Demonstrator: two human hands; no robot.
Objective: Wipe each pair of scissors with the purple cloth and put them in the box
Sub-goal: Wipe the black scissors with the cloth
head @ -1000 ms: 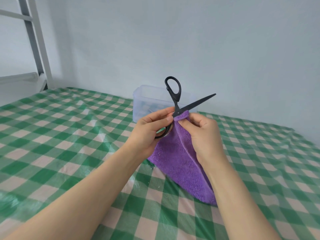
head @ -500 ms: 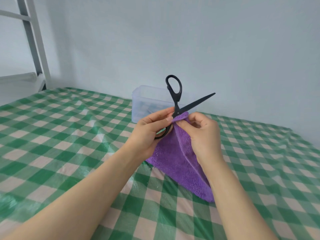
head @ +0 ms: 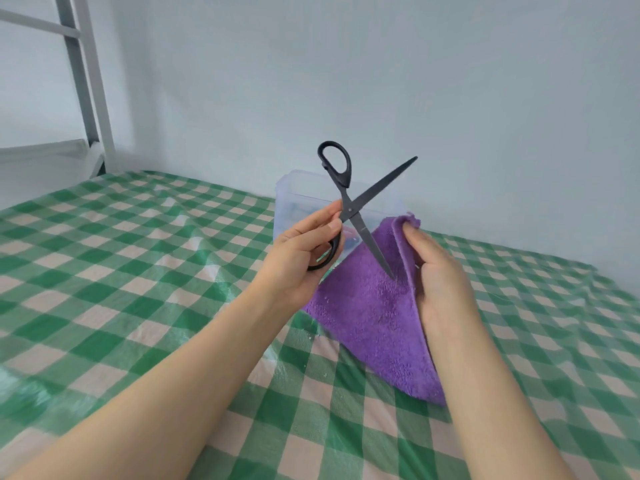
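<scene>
Left hand [head: 304, 251] grips open scissors [head: 349, 209] by a handle; right hand [head: 440, 271] holds the cloth [head: 374, 313]. Best wrap the lower blade, wiping toward its tip, keeping off the edge.

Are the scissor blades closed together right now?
No, the black scissors are spread wide in an X, one blade pointing up, the other down toward the purple cloth.

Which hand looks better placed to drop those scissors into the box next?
Probably left. The left hand grips the black scissors just in front of the clear box; the right hand holds the purple cloth.
</scene>
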